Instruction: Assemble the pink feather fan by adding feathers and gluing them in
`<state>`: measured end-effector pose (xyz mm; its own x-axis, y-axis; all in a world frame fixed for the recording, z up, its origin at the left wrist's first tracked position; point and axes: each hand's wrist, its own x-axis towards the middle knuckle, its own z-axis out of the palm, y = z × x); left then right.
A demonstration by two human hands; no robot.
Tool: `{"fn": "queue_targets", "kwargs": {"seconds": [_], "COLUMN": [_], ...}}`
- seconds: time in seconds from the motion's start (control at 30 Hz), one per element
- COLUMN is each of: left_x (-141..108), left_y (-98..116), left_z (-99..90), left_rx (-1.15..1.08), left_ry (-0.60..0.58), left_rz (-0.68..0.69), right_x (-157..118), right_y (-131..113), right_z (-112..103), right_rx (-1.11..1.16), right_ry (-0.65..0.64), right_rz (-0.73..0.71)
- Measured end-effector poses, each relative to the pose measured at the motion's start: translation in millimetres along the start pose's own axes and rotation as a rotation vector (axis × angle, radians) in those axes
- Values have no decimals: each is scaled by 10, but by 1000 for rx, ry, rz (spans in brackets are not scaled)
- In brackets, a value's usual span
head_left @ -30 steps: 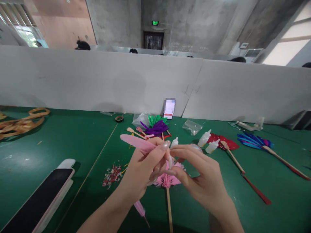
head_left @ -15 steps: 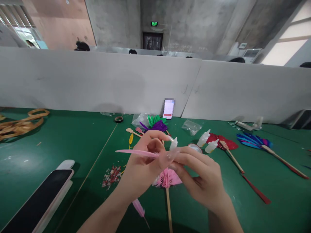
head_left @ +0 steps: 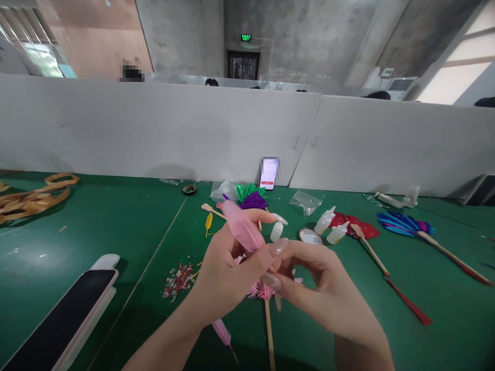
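Head camera: above a pink fan (head_left: 265,291), our left hand (head_left: 228,281) grips a pink feather (head_left: 243,226) and our right hand (head_left: 323,278) pinches its lower end; we judge a light hold keeps it uncreased. Leftward, the tabletop (head_left: 124,221) gives room; bottles (head_left: 337,233) crowd the right, a partition (head_left: 154,126) walls the far edge.

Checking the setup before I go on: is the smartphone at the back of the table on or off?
On: the smartphone shows a bright, pale screen with a red bar near its bottom edge.
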<state>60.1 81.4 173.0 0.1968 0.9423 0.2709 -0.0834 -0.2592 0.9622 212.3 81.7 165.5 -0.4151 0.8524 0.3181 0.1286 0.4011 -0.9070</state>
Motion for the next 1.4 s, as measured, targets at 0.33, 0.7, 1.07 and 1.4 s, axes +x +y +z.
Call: {"fn": "queue_targets", "kwargs": {"seconds": [0.33,0.7,1.07,1.4], "left_x": [-15,-15,-2,-16], "left_y": [45,90,48,48], "left_z": [-38,96,73,105], "left_rx": [-73,-176,-144,-190], "left_ry": [-63,155,217,187], "left_rz": [-97,-105,45,33], "right_x": [36,-65,-107,-139], "right_y": [72,-36,-34,-40], "right_z": [86,77,111,87], "right_rx": [404,-139,-597,-511], "right_ry": [-196,-60,231,87], "right_rz": [209,-76,-436,-334]}}
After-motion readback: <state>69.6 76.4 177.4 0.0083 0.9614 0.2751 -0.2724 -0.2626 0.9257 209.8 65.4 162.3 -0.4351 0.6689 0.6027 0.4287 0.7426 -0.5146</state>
